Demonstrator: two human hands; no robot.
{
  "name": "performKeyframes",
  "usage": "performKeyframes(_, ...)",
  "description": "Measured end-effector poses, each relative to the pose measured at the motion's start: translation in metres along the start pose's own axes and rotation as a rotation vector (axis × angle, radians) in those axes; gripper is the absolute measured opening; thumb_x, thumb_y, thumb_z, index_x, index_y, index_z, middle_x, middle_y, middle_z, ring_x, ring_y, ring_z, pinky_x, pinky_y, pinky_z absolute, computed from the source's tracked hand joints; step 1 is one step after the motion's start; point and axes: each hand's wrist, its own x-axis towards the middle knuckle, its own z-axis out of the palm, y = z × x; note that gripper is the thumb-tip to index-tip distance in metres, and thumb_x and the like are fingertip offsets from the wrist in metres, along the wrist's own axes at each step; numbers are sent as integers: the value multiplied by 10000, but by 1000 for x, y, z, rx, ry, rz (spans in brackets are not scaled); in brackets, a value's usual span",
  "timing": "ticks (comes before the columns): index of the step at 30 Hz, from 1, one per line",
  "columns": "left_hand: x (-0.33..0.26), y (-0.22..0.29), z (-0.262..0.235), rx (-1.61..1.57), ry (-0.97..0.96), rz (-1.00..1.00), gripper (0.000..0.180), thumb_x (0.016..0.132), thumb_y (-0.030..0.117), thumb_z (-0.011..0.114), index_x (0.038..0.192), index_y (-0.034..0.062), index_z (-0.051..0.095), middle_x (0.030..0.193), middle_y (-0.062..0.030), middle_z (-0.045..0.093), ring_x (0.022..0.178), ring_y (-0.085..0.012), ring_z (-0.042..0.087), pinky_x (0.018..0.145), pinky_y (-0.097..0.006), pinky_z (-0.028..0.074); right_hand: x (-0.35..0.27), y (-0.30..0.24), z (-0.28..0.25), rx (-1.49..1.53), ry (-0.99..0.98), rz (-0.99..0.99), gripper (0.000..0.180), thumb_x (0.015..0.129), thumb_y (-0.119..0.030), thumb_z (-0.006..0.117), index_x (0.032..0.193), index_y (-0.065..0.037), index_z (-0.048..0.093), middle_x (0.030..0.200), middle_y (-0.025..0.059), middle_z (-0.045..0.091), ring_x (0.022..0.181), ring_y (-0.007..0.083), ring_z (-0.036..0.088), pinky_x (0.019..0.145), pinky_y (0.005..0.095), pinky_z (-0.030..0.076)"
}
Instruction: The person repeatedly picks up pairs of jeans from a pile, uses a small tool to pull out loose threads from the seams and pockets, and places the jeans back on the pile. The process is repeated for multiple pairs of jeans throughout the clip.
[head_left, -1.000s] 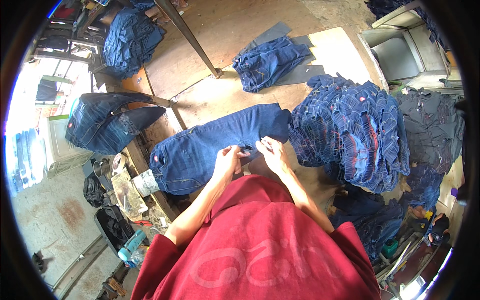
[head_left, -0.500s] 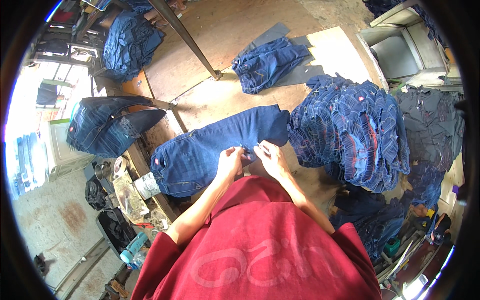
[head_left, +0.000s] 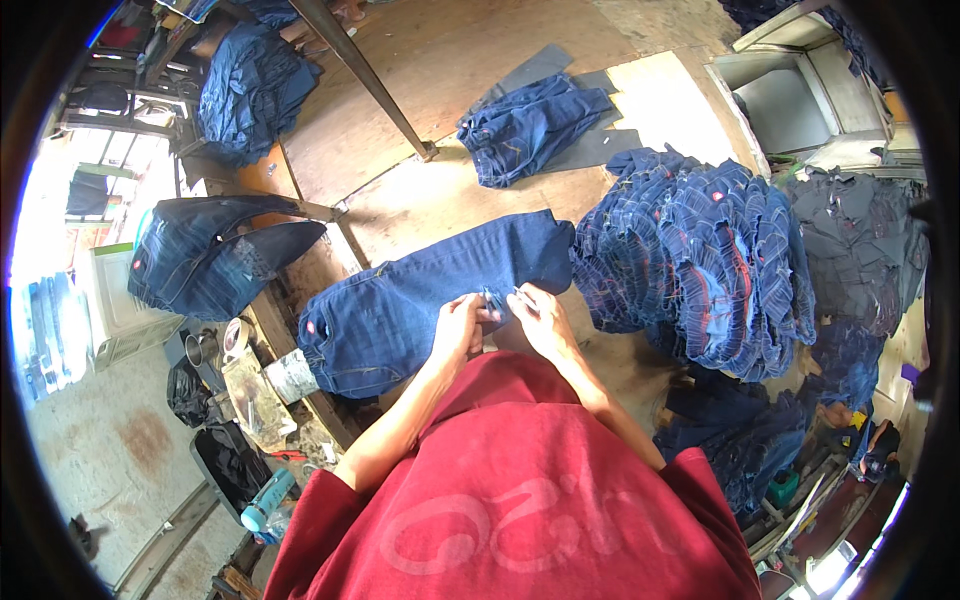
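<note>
A pair of blue jeans point(head_left: 420, 290) lies stretched across in front of me, its waist end at the left over a white round support point(head_left: 291, 376). At the near edge of the denim, my left hand point(head_left: 460, 328) is closed, pinching a small bunched bit of dark blue cloth that seems part of these jeans. Just right of it, my right hand point(head_left: 542, 320) is closed too, its fingertips together close to the left ones. A small dark thing shows at its fingertips, too small to name.
A big stack of folded jeans point(head_left: 700, 260) stands at the right, beside dark grey clothes point(head_left: 860, 250). More jeans point(head_left: 530, 125) lie on the floor ahead. Jeans point(head_left: 215, 255) drape over a wooden beam at the left. A metal post point(head_left: 365, 80) rises ahead; a light blue bottle point(head_left: 267, 502) is lower left.
The view has shifted slightly, so the surroundings sit a little further left. Both hands stay almost in the same place at the jeans' near edge, with only slight finger movement.
</note>
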Motion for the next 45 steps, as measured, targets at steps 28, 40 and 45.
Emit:
performKeyframes(28, 9, -21, -54, -86, -515, 76, 1032, 928, -114, 553, 1797, 180, 80, 1400, -238, 719, 523, -92, 505, 463, -250, 417, -30, -79, 13, -662, 47, -228, 110, 999, -154, 629, 1025, -47, 627, 766, 181, 768, 691, 369, 783, 608, 489, 616)
performKeyframes(40, 14, -22, -60, -17, -560, 55, 1087, 879, -187, 504, 1801, 213, 92, 1449, -230, 707, 550, -67, 511, 484, -241, 411, -39, -70, 16, -761, 24, -457, 129, 991, -147, 641, 1096, -73, 659, 655, 99, 732, 561, 278, 743, 559, 418, 593)
performKeyframes(45, 9, -17, -63, -57, -648, 107, 1098, 873, -216, 482, 1802, 222, 96, 1474, -193, 693, 578, -67, 519, 510, -235, 427, -45, -73, 5, -737, 79, -402, 140, 1004, -159, 660, 1136, -122, 688, 667, 100, 741, 564, 292, 741, 554, 431, 590)
